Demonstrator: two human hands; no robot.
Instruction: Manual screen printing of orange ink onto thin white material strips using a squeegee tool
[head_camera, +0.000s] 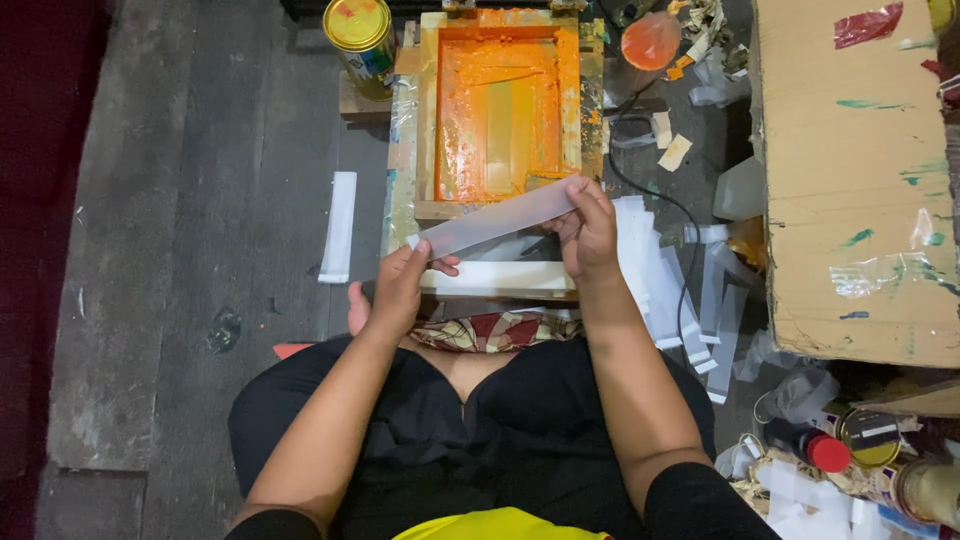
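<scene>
Presently, both hands pinch one translucent plastic strip (497, 217) by its ends, held above the near edge of the orange-inked screen frame (500, 110). Left hand (400, 290) pinches the lower end, right hand (588, 232) the upper. Long axis runs lower-left to upper-right, across the body. More strips (680, 290) lie on the floor, right of the frame.

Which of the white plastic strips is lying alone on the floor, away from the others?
The strip left of the orange frame; the rest are piled at the right, except one held in both hands.
</scene>
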